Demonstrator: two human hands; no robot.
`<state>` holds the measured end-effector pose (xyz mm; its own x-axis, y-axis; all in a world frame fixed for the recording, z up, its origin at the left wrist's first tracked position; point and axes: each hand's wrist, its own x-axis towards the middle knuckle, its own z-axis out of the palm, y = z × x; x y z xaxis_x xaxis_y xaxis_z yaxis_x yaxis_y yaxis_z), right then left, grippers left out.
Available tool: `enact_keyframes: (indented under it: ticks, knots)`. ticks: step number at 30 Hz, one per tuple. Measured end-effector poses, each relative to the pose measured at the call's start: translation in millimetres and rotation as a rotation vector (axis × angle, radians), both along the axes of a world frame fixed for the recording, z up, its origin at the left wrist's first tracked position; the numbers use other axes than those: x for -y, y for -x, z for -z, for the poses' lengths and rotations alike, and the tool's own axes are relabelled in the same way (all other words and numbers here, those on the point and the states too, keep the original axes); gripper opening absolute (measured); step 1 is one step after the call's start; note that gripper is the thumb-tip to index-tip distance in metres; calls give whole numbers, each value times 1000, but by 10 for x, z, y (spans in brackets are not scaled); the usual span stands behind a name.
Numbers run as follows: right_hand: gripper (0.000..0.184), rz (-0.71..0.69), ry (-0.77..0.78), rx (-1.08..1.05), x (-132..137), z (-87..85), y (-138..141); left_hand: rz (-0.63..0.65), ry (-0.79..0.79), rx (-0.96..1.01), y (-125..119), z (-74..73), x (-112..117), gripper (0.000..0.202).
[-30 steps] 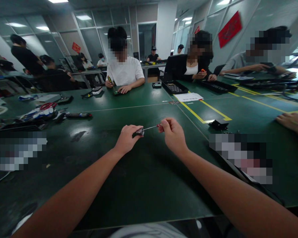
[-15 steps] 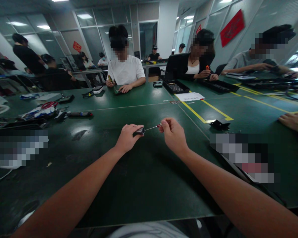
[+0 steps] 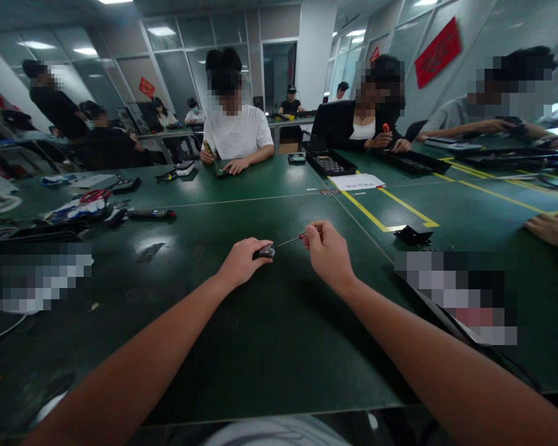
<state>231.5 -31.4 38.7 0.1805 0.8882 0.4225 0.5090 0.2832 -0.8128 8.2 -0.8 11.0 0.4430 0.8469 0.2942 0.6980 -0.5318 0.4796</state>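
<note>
Between the thumb and fingers of my left hand (image 3: 242,261) is a small dark cylindrical part (image 3: 265,251), its lighter grey end facing right. My right hand (image 3: 328,251) grips a screwdriver (image 3: 302,236) by its red handle, with the thin metal shaft pointing left. The shaft's tip ends just short of the part, a small gap apart from it. Both hands are held over the green table (image 3: 279,347). Most of the screwdriver's handle is hidden by my fingers.
To the left lie a dark pen-shaped tool (image 3: 151,214) and a pile of cables and bags (image 3: 81,207). On the right sit a black bracket-like piece (image 3: 413,234) and a blurred-out sheet (image 3: 456,297). A co-worker's hand (image 3: 551,230) rests at the right edge. Other people work across the table.
The cylindrical part in my left hand has turned and dropped slightly, its end facing more toward me. The screwdriver tip has come away from it, leaving a gap.
</note>
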Motion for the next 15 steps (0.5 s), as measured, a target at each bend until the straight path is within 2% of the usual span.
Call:
enact_keyframes:
  ticks: [8,15]
  knots:
    - [23,-91,-2,9,11,7,16,16,49,-44,-29,0,7,37]
    - [24,-23,-30,33,1,-9,-17,-1,88,-2,-18,23,-5,38]
